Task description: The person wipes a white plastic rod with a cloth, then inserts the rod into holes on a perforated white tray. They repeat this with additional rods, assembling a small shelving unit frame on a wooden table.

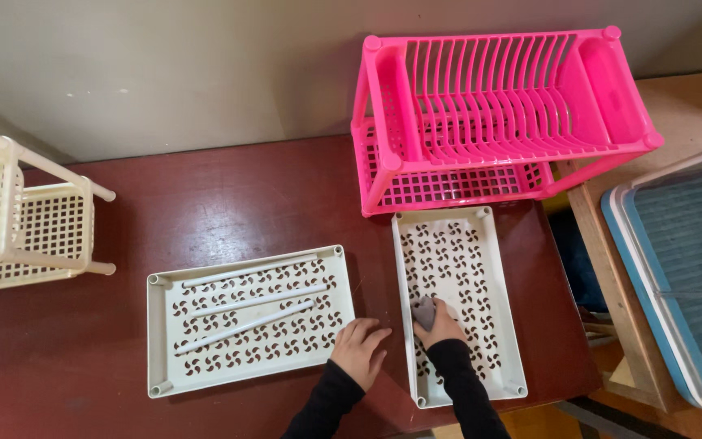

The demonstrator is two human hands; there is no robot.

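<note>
The left hand (358,348) is resting flat, fingers open, on the table (229,195) at the corner of the tray with three rods (247,319). The right hand (439,323) is pinching a grey cloth (423,310), seemingly wiping the second tray (457,302); further strokes need steady pressure. Beyond is standing a pink rack (497,114).
</note>
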